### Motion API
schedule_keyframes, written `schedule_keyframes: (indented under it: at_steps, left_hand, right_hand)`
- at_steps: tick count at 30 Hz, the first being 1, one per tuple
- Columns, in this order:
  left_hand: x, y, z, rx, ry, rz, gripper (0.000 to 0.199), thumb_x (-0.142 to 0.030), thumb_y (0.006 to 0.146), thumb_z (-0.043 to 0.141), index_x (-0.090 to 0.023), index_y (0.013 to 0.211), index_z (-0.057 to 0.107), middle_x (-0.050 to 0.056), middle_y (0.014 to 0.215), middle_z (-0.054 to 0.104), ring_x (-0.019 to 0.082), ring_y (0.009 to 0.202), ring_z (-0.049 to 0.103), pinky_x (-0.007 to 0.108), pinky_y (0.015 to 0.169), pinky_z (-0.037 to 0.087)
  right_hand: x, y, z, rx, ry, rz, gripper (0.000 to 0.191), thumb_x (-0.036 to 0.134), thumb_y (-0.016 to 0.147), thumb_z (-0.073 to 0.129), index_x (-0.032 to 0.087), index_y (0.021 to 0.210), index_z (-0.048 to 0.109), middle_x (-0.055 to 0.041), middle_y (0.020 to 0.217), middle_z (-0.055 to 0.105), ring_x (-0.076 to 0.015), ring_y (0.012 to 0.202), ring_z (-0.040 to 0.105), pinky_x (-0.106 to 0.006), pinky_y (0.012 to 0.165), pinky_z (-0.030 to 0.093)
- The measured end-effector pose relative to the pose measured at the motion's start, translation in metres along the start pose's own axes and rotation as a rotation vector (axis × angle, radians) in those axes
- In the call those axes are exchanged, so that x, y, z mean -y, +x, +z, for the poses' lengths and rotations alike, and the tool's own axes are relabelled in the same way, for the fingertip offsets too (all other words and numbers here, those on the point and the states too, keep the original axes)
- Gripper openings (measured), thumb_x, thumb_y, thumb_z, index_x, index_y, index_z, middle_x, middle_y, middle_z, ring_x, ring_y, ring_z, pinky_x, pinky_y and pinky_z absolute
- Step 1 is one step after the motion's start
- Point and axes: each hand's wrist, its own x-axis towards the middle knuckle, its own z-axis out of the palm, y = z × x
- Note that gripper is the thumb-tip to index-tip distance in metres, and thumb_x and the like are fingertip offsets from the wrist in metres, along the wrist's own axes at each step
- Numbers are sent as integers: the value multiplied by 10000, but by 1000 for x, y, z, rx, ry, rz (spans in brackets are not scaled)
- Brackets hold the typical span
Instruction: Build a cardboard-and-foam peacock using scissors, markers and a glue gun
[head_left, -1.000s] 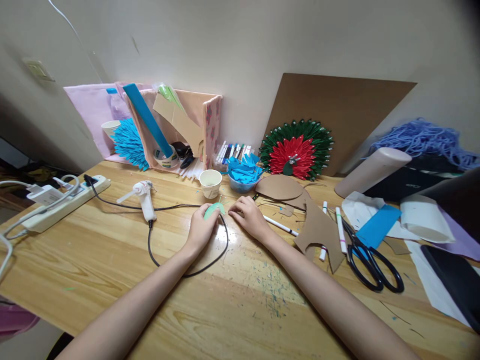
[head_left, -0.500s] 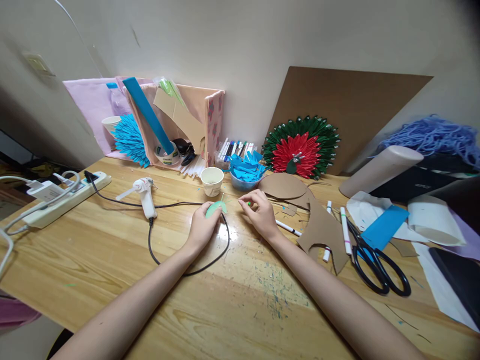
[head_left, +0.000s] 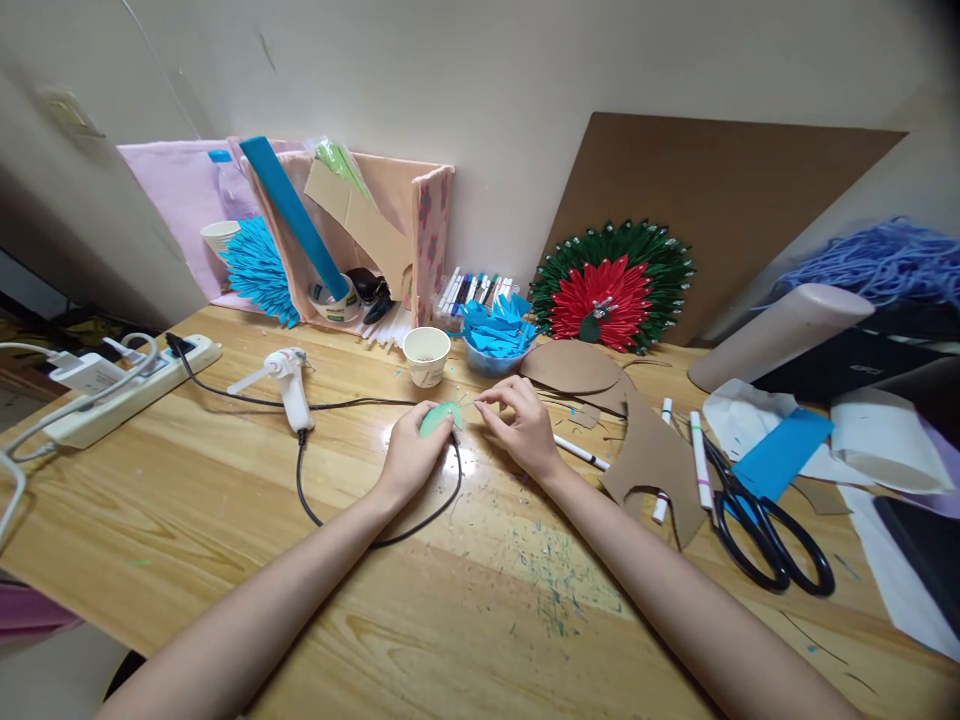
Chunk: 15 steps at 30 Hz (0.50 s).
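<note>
My left hand point(head_left: 411, 452) is closed on a small light-green rounded flat piece point(head_left: 439, 419), thumb pressed on its face. Close beside it on the right, my right hand point(head_left: 523, 432) pinches thumb and forefinger together. A thin pale strand point(head_left: 468, 402) shows at those fingertips, too fine to name for certain. Just beyond the hands stand a paper cup point(head_left: 427, 372) and a clear bowl of blue strips point(head_left: 498, 337). To the left, a white glue gun point(head_left: 291, 388) rests on the table, its black cord looping past my left hand.
A power strip point(head_left: 135, 390) with plugs lies at the left. Black-handled scissors point(head_left: 772, 540), markers point(head_left: 701, 462) and cut cardboard point(head_left: 656, 465) lie at the right. Behind are a fabric-covered box point(head_left: 433, 245) and a red-green petal decoration point(head_left: 611, 290). Small scraps dot the wooden table point(head_left: 420, 630).
The green piece in my left hand has shifted slightly right, nearer my right fingertips. The thin strand now shows between the two hands. The view has turned slightly.
</note>
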Motion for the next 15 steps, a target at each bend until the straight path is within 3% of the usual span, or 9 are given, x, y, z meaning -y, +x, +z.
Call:
schedule_keyframes:
  at_steps: [15]
  left_hand:
    - [2, 0, 0, -3, -23, 2, 188, -350, 776, 525, -171, 735, 562, -23, 634, 576, 131, 611, 510, 227, 615, 378]
  right_hand:
    - [4, -1, -1, -25, -4, 3, 120, 249, 852, 539, 220, 853, 655, -49, 805, 570, -200, 792, 521, -363, 739, 435]
